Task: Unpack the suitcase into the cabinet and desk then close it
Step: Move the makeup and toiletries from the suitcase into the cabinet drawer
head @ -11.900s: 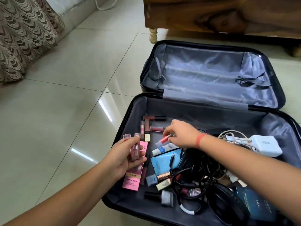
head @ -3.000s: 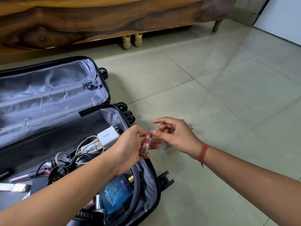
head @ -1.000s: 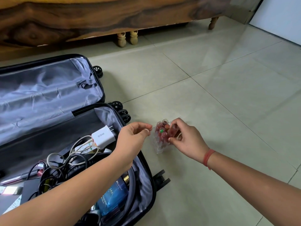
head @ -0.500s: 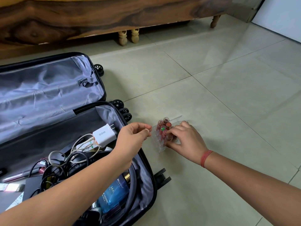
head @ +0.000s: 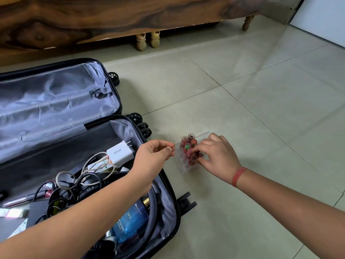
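A pale, glossy tiled floor (head: pixel 261 90) carries an open black hard-shell suitcase with grey lining (head: pixel 56 101), a clear plastic rack of red lipstick tubes (head: pixel 183 165) just beside it, and turned wooden furniture legs (head: pixel 141 41).

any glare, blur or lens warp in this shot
Head view: soft even light, faint shadows; pale sheen on the suitcase lining; the wide-angle lens stretches the frame's corners; the clear holder is hard to outline round the lipsticks; the right hand is sharp.
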